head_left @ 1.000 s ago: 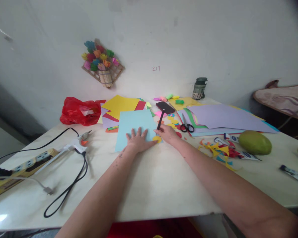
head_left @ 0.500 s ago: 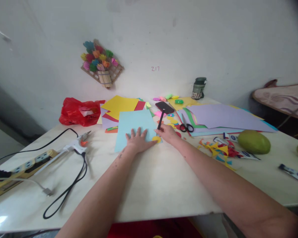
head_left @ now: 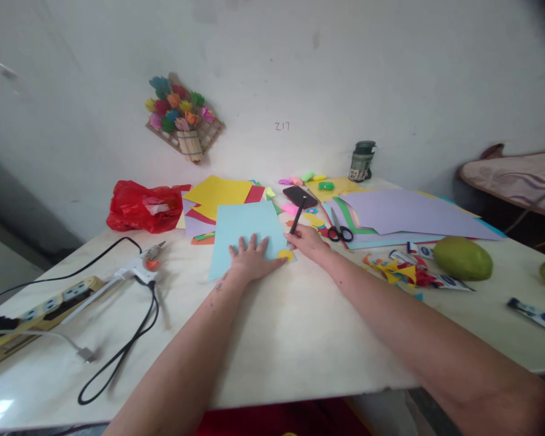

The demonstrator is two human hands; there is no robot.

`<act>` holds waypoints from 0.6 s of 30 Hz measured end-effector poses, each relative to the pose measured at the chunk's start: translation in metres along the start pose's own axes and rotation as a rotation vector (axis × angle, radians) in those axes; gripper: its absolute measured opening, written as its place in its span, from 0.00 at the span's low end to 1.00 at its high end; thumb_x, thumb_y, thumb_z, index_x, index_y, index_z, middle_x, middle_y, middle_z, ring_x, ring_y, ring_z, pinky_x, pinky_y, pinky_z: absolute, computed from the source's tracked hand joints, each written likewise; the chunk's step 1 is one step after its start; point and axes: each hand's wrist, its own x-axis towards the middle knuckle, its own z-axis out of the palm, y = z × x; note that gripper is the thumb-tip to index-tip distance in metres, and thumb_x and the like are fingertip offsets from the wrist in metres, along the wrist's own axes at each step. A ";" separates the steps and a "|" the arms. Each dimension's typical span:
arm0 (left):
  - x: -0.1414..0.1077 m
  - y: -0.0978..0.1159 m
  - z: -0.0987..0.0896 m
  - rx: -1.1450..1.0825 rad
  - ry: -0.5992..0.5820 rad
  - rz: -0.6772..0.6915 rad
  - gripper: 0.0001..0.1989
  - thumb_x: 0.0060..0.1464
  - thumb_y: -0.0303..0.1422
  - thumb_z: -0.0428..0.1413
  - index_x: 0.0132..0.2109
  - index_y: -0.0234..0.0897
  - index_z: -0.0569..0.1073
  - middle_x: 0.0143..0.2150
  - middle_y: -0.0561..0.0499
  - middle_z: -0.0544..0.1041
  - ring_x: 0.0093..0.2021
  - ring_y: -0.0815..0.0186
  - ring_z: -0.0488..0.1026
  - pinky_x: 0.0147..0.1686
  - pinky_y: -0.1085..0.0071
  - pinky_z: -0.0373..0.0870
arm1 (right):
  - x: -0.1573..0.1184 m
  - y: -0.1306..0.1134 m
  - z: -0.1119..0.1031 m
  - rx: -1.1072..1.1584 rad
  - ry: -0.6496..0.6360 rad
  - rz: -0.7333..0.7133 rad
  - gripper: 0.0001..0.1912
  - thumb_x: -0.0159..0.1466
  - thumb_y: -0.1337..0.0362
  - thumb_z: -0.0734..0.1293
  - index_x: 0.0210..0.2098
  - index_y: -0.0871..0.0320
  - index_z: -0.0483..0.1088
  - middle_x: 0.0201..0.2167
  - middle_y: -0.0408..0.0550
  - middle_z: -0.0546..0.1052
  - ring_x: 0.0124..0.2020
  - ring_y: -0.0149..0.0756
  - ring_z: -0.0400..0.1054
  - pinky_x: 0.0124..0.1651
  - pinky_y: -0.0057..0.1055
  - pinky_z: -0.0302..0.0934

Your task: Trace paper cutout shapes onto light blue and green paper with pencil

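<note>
A light blue sheet of paper [head_left: 243, 221] lies on the white table, and my left hand [head_left: 251, 259] rests flat on its lower part with the fingers spread. The left thumb touches a small yellow paper circle [head_left: 285, 255] at the sheet's lower right corner. My right hand [head_left: 307, 242] is closed around a slim black pen [head_left: 298, 215], held upright and leaning right, beside the sheet's right edge and just above the circle. The pen's tip is hidden by the fingers. Behind the pen lies a dark phone [head_left: 297, 195].
Black-handled scissors [head_left: 340, 232] and a lilac sheet [head_left: 409, 212] lie to the right, near paper scraps [head_left: 397, 272] and a green fruit [head_left: 463, 258]. At the left are a red plastic bag [head_left: 140, 206], a glue gun [head_left: 140, 266] and a power strip [head_left: 49, 309].
The pen's upper end has tipped to the right in my right hand. My left hand remains flat on the blue sheet.
</note>
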 end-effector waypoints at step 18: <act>0.004 -0.003 0.004 -0.021 0.027 0.009 0.44 0.33 0.65 0.32 0.58 0.53 0.42 0.61 0.54 0.37 0.57 0.45 0.30 0.48 0.43 0.31 | -0.011 -0.004 -0.007 -0.055 0.019 -0.062 0.13 0.50 0.56 0.62 0.25 0.61 0.68 0.22 0.45 0.70 0.24 0.28 0.62 0.29 0.25 0.57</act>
